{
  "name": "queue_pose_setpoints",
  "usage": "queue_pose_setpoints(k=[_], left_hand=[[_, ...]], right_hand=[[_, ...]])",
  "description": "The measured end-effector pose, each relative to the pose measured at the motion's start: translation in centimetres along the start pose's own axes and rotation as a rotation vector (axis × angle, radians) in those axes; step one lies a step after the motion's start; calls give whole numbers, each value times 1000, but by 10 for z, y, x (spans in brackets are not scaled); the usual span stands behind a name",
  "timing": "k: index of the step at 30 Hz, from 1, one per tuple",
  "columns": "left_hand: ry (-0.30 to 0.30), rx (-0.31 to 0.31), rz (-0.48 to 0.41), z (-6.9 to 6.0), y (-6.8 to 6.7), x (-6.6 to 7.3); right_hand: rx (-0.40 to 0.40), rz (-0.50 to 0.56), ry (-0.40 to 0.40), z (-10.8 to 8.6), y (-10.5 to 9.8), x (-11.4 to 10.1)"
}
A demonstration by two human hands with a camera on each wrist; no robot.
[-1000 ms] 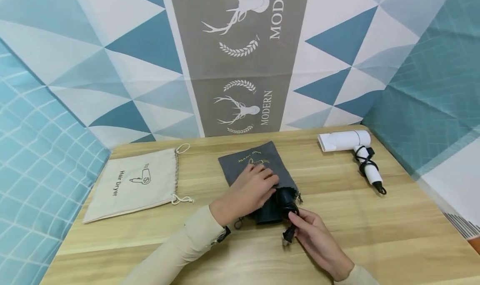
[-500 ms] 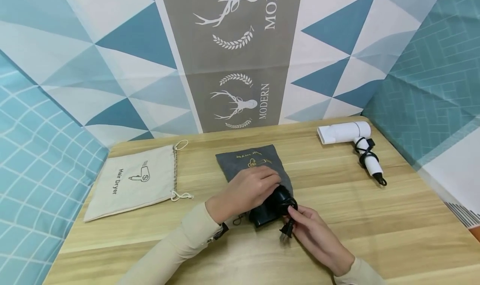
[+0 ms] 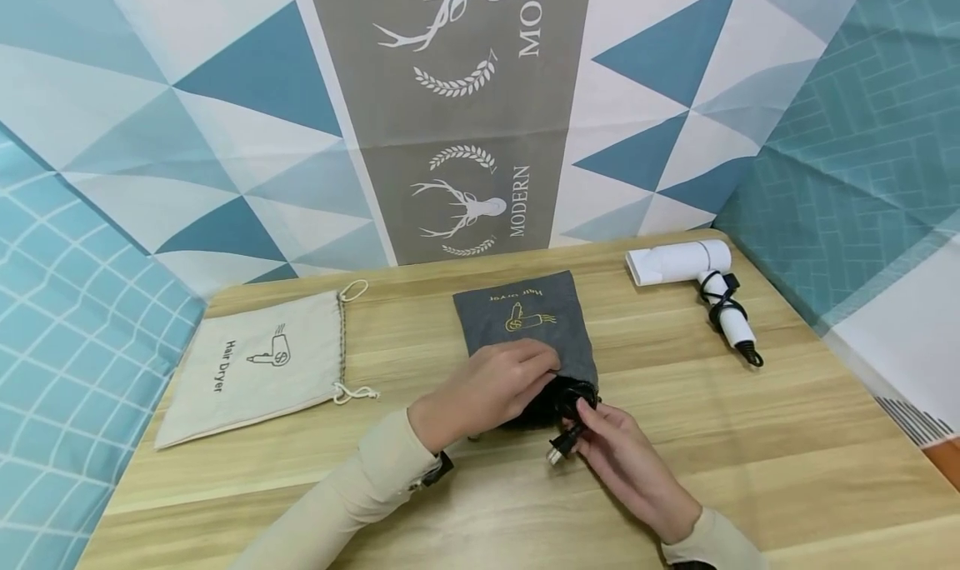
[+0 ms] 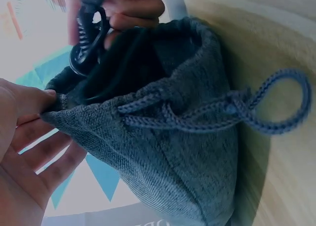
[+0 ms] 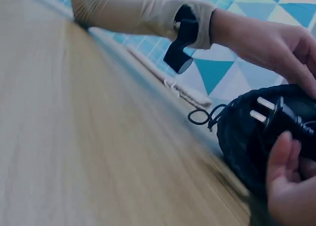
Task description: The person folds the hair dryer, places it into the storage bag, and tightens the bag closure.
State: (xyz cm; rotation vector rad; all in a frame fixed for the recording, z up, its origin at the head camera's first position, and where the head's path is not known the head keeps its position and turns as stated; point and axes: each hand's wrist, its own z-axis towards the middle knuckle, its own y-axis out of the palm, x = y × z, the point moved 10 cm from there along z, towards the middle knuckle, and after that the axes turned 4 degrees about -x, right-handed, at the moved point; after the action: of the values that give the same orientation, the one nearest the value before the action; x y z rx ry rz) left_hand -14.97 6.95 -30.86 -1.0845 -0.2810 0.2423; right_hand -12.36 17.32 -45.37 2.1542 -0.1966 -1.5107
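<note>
A dark grey drawstring bag [image 3: 558, 332] printed "Hair Dryer" lies mid-table, its mouth toward me. My left hand [image 3: 487, 387] pinches the rim between thumb and fingers; the left wrist view shows the gripped edge of the bag [image 4: 168, 171]. Inside the mouth is a black hair dryer [image 3: 540, 407], mostly hidden by the cloth and my left hand. At the opening, my right hand [image 3: 630, 466] holds the dryer's bundled black cord [image 4: 89, 43] near its plug. The two-pin plug [image 5: 276, 118] sticks out past my right fingers, prongs bare.
A white hair dryer [image 3: 678, 263], black cord wound round its handle, lies at the back right of the wooden table [image 3: 720, 437]. On the left a cream drawstring bag [image 3: 255, 370] lies flat. A patterned wall [image 3: 465, 137] stands behind the table.
The black hair dryer has gone deeper into the grey bag; its protruding body is now mostly covered. The bag has straightened, and the plug has swung left in my right hand.
</note>
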Motion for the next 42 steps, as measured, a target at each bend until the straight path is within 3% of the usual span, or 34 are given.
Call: queue_pose_setpoints(k=[5,7,12,15,20,23,30,34,39,42], left_hand=[[7,-5,-17,2,-1,4],[5,-10,-21,2,0,5],[-15,-68,-36,0,12,5],[9,-77,-24,-2,18,11],[105,-16,44,-1,7,38],[113,-5,53,1,1,44],[30,-95,-5,4,7,25],[-3,-137,-149,3,5,13],[-98,-123,-381,-1,-9,-9],[-111,-138,-437,-1,-5,-12]], right_hand=[[212,-236,-24,-7,-17,-4],[238,-271,-30,-10,-18,-5],[180,-256,-29,-10,-12,-2],[160,-225,-47,-10,-11,-2],[72,-221,-91,-10,-4,-2],[24,-234,-95,-8,-1,-2],[-103,-175,-43,-4,6,2],[-161,-144,-4,-4,13,4],[-207,-8,37,-2,19,6],[-294,54,15,-3,27,2]])
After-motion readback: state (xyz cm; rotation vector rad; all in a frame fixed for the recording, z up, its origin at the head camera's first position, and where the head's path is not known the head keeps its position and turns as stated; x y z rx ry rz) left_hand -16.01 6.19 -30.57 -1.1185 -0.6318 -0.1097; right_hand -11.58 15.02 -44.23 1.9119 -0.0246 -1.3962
